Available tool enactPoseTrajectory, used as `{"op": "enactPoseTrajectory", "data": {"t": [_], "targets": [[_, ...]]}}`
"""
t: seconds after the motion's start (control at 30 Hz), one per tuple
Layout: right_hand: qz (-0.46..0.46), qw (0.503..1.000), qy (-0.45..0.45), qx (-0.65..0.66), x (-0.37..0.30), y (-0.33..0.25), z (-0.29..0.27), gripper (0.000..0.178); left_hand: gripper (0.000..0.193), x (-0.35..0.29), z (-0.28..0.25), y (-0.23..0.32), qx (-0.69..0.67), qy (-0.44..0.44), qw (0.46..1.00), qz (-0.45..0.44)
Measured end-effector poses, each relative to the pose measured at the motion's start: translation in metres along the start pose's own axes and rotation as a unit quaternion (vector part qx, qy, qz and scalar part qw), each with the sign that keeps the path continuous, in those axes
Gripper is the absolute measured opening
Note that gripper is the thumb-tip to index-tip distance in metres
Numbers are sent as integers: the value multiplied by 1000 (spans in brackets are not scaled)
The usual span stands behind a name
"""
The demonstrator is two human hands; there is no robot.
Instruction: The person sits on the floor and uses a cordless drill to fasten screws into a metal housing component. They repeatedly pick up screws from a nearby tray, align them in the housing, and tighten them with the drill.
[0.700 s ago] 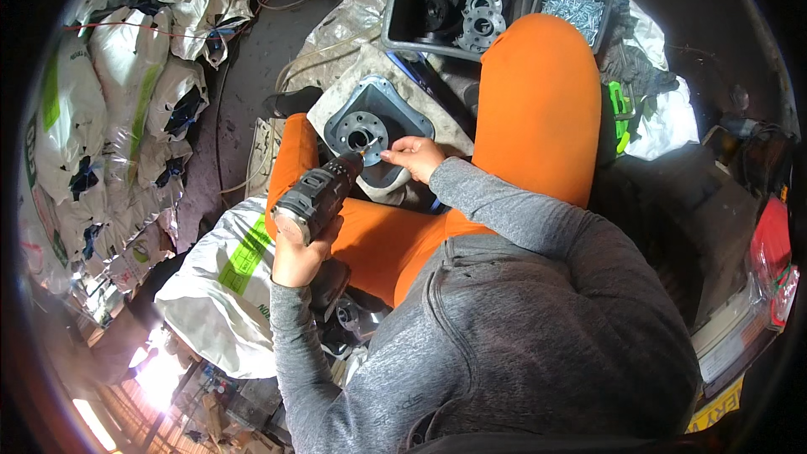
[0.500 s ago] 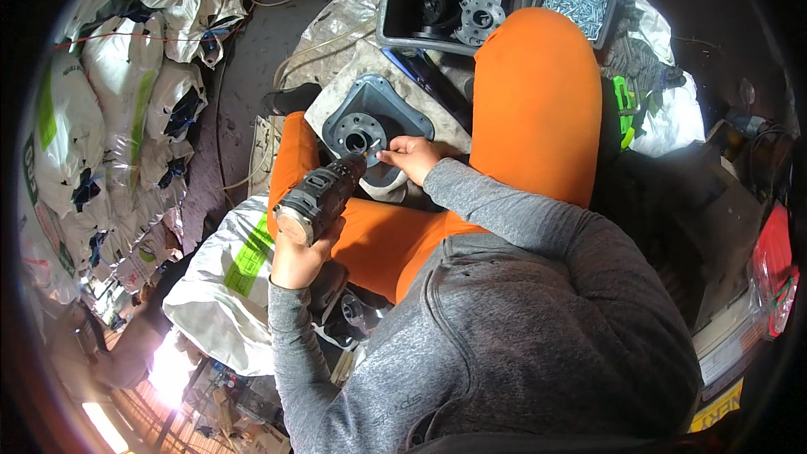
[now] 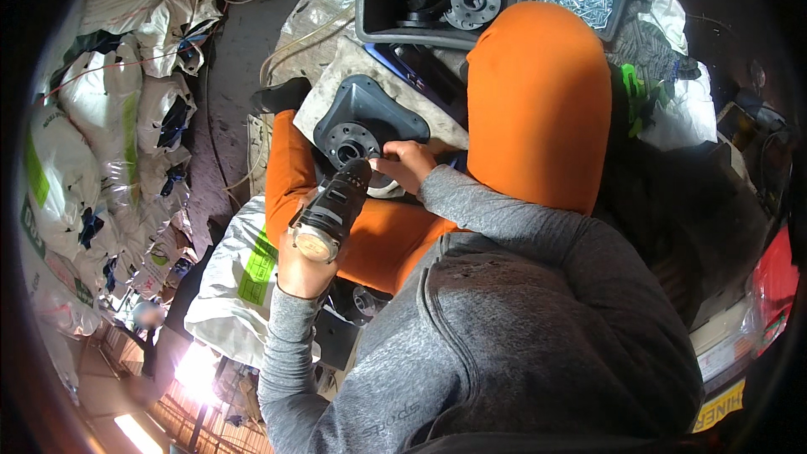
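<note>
My left hand (image 3: 304, 267) is wrapped round the grip of a dark cordless drill (image 3: 333, 207), whose chuck points away from me at a round flange. This dark grey flange (image 3: 350, 139), ringed with holes, sits on a blue-grey square-cornered housing (image 3: 370, 103) between my legs. Close to the chuck, beside the flange's near right edge, my right hand (image 3: 407, 163) has its thumb and fingers pinched together. Whatever lies between those fingertips is too small and partly hidden to make out.
Beyond my raised knee stand a dark crate (image 3: 363, 21) of round flanges and a smaller bin (image 3: 623, 2) of silvery screws. A blue-edged dark case (image 3: 424, 76) lies by the housing. White sacks (image 3: 101, 109) pile up at left; grey gloves (image 3: 651, 46) lie at right.
The drill has swung to point more straight ahead, its chuck nearer the flange's near edge. My right hand stays pinched beside it. The whole view has shifted slightly.
</note>
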State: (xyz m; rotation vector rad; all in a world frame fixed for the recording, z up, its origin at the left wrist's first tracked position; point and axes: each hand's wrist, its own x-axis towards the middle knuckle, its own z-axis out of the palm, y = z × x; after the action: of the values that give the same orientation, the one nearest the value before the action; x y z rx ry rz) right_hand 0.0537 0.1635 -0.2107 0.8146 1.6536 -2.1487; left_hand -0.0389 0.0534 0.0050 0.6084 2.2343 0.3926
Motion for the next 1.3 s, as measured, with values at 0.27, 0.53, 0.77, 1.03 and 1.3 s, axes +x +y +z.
{"op": "enactPoseTrajectory", "data": {"t": [0.27,0.53,0.77,1.03,1.3], "targets": [[31,998,-42,-29,0,-12,-8,30,41,4,6,-5,-20,64,998,16],[-22,988,0,-153,7,-9,-3,25,29,-23,14,10,-178,71,962,-194],[100,984,-33,143,-17,-18,-20,54,25,-73,15,31,-262,151,945,-124],[114,892,-222,378,-39,-31,-37,82,32,-105,51,23,-334,116,931,-87],[106,913,-261,294,-46,-39,-28,87,26,-104,57,27,-260,132,955,-61]]}}
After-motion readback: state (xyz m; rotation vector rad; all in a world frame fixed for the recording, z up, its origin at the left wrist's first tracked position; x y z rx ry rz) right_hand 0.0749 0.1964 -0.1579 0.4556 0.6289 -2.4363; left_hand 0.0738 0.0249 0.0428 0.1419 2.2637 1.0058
